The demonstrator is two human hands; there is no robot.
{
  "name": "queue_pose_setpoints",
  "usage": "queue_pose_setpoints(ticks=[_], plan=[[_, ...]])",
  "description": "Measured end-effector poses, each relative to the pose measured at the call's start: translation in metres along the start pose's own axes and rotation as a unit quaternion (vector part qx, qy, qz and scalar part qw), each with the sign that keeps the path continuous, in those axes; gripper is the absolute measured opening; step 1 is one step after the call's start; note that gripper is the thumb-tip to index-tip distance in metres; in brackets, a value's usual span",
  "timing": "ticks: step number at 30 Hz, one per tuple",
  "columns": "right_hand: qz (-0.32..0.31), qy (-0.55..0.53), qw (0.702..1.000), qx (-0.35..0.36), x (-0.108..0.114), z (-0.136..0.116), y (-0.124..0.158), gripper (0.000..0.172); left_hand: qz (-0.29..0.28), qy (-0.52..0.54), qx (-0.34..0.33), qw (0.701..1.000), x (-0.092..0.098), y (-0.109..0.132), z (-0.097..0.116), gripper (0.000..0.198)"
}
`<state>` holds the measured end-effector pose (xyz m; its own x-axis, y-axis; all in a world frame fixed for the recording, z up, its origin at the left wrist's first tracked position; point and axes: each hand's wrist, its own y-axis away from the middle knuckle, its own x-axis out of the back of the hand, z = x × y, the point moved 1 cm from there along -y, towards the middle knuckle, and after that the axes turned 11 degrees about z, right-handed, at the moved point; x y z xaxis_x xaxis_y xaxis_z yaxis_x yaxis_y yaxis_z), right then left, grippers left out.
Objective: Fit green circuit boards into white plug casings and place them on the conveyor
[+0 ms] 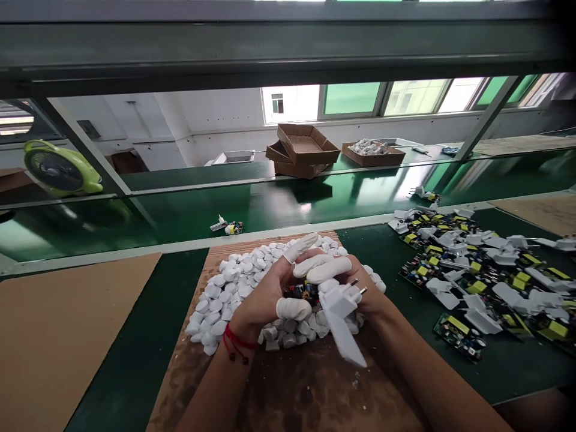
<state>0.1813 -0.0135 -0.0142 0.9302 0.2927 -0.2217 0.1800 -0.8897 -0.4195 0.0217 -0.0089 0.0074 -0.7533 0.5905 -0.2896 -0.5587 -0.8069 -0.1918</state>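
Both hands are together over a heap of small white plastic caps (234, 279) on a brown cardboard sheet (306, 396). My left hand (270, 288), with white finger covers and a red cord at its wrist, is closed around a small circuit board (302, 292) with dark parts on it. My right hand (362, 279), also in white finger covers, is closed by the white plug housing (338, 306). Metal pins stick out of the housing and a flat white piece hangs down from it. My fingers hide where the board and housing meet.
To the right lies a pile of circuit boards with white plug pieces (477, 270). One board with a plug (233, 228) sits on the green conveyor belt (180, 210). Behind are cardboard trays (310, 144) and a green fan (58, 168). Bare cardboard (67, 324) lies left.
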Motion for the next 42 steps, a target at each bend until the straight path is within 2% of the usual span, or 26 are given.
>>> queue_pose_setpoints(ticks=[2,7,10,14,18,21,24,29,34,39,42], plan=[[0.002,-0.009,1.0,0.016,-0.003,-0.003,0.0,0.013,-0.005,-0.01,-0.005,1.0,0.002,0.0,-0.002,0.104],[-0.038,0.018,0.999,0.008,-0.005,-0.003,-0.002,0.026,0.013,-0.016,-0.003,1.0,0.005,-0.001,-0.002,0.106],[-0.046,0.006,0.999,0.01,-0.006,0.001,-0.002,0.017,0.006,-0.012,0.014,1.0,0.004,0.0,0.001,0.112],[-0.028,0.011,1.0,0.009,-0.007,0.005,0.002,0.017,0.017,-0.004,0.04,0.999,0.005,0.002,0.004,0.114],[-0.004,-0.013,0.998,-0.063,-0.003,0.01,0.008,0.036,0.037,-0.005,0.012,0.999,0.004,0.004,0.004,0.109],[-0.021,-0.025,0.996,-0.082,0.0,0.01,0.008,0.048,0.053,-0.009,-0.008,0.999,0.001,0.004,0.003,0.109],[-0.042,-0.009,0.998,-0.049,0.002,0.008,0.004,0.045,0.066,-0.002,-0.021,0.998,-0.001,0.003,0.003,0.113],[-0.05,0.026,0.998,-0.021,0.002,0.004,0.002,0.036,0.061,0.028,0.004,0.998,-0.002,0.004,0.002,0.115],[0.015,0.068,0.997,-0.024,-0.001,0.0,-0.001,0.029,0.09,0.013,-0.02,0.996,-0.001,0.001,0.002,0.112],[0.17,0.081,0.982,-0.013,0.001,0.008,-0.01,0.016,0.136,-0.028,-0.014,0.99,0.002,-0.006,0.003,0.114],[0.195,0.083,0.977,-0.03,0.003,0.011,-0.012,0.011,0.154,-0.067,-0.011,0.986,0.004,-0.009,0.001,0.114]])
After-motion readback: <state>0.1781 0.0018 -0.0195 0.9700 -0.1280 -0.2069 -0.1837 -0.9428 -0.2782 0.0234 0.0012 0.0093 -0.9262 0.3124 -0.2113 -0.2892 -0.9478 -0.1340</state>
